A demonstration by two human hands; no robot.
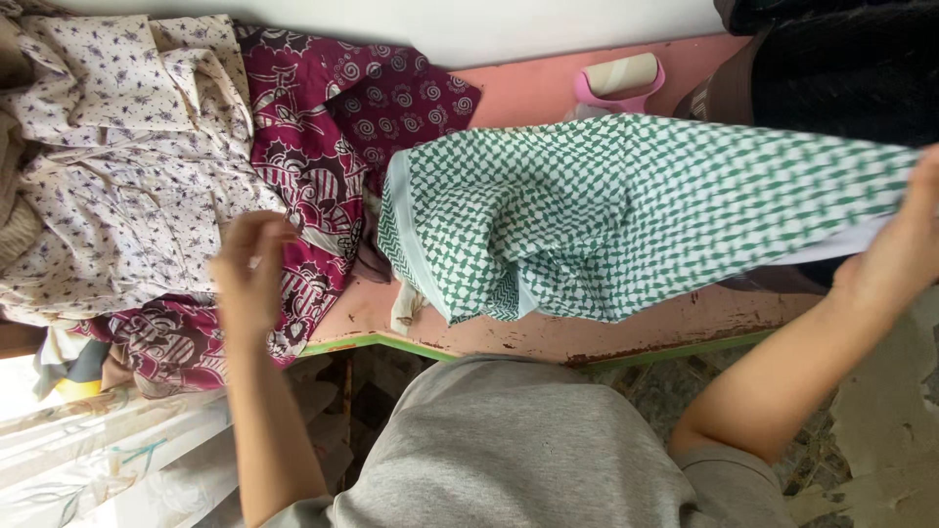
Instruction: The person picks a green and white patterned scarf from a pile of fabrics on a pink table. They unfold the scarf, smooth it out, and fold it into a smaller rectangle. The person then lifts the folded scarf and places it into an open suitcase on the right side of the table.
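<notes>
Nearest the camera I see a grey shirt point(509, 450) filling the bottom of the view, with both bare forearms rising from it toward a pink table point(548, 337) with a green edge. My left hand point(249, 279) hovers over the pile at the left, fingers loosely curled and slightly apart, touching or just above a maroon patterned cloth point(313, 166); I cannot tell whether it grips any of it. My right hand point(895, 259) is at the far right edge, fingers closed on the end of a green-and-white checked cloth point(606, 215), pinching it together with a pale lining. I judge the step in hand to be drawing this cloth out flat across the table: it is stretched toward the right hand, while its left end sits bunched on the tabletop beside the maroon one. Its long axis runs left to right across the view, the gathered end pointing toward the pile. The next move, I judge, calls for the left hand to take that bunched end so both ends are held. Farther back lie a pale floral cloth point(117, 156), a pink lint roller point(621, 83) and a dark garment point(841, 68).
</notes>
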